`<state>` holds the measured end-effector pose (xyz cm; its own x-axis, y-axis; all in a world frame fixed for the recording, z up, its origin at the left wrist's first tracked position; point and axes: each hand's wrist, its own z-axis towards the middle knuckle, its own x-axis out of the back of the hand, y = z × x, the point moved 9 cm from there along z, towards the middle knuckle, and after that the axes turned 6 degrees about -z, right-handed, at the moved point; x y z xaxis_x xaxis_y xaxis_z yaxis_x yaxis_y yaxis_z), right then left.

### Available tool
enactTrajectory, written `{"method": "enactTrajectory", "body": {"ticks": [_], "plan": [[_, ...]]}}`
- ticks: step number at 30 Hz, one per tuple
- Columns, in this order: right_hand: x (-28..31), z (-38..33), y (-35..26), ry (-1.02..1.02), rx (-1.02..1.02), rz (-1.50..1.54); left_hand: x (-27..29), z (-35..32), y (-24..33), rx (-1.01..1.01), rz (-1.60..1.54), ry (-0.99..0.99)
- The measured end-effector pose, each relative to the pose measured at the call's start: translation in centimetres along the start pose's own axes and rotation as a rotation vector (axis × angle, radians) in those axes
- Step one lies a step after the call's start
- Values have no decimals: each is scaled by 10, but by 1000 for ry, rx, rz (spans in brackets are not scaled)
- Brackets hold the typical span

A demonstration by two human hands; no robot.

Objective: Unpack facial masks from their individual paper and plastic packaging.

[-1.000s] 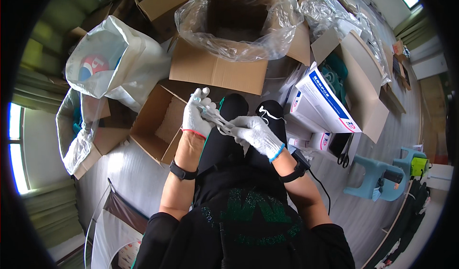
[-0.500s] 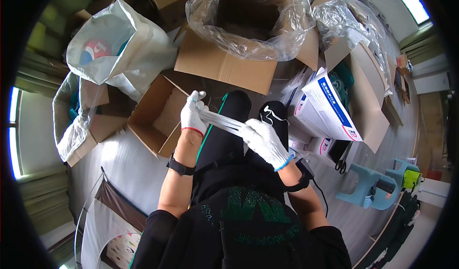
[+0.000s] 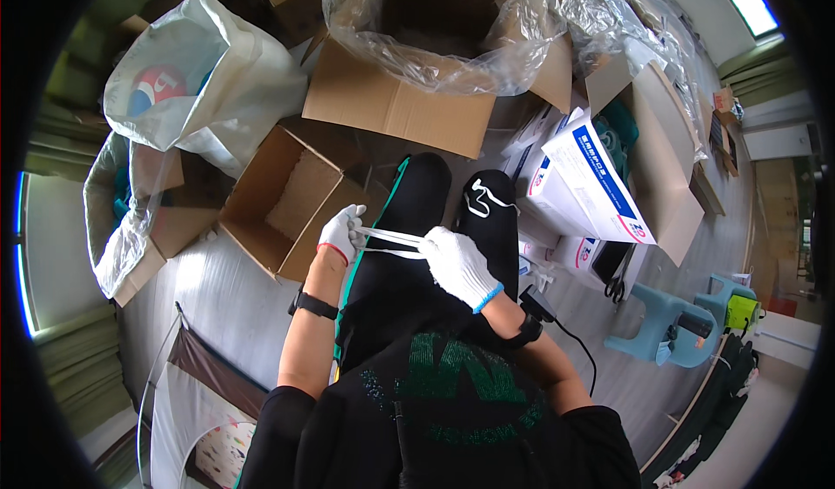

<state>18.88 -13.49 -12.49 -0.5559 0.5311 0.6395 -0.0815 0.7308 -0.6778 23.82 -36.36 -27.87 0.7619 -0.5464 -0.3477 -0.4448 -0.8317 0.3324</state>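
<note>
Both my hands wear white knit gloves and hold a thin white strap (image 3: pixel 389 238) stretched between them above my black-trousered lap. My left hand (image 3: pixel 341 232) pinches one end of it, next to a small open cardboard box (image 3: pixel 291 198). My right hand (image 3: pixel 459 266) is closed around the other end, over my right thigh. A second white strap piece (image 3: pixel 485 200) lies on my right knee.
A large cardboard box lined with clear plastic (image 3: pixel 435 50) stands ahead. White sacks (image 3: pixel 200 72) sit at the left. White and blue cartons (image 3: pixel 581 172) are stacked at the right, with a small blue stool (image 3: pixel 665 324) and scissors (image 3: pixel 616 287) on the floor.
My hands have dropped lower toward my lap and drawn apart, and the strap between them is now pulled straight.
</note>
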Motion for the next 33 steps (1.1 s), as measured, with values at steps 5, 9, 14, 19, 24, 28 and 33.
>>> {"method": "enactTrajectory", "body": {"ticks": [5,9,14,19,24,28,33], "plan": [[-5,6,15,-32,-39,-14,26,24,-10,154,-267,-24],[8,8,18,24,31,-79,49,8,31,-255,411,277],[9,9,9,-39,10,-127,-89,-129,67,-1486,1076,-18],[24,2,-34,107,353,-149,-179,-169,-7,-1250,1167,-798],[40,-1,-15,93,242,-61,-166,-142,-35,-903,1302,-619],[47,-8,-16,78,257,-55,-156,-145,-40,-842,1380,-677],[37,-8,-3,-192,66,121,-155,-152,-34,-786,1488,-759]]}}
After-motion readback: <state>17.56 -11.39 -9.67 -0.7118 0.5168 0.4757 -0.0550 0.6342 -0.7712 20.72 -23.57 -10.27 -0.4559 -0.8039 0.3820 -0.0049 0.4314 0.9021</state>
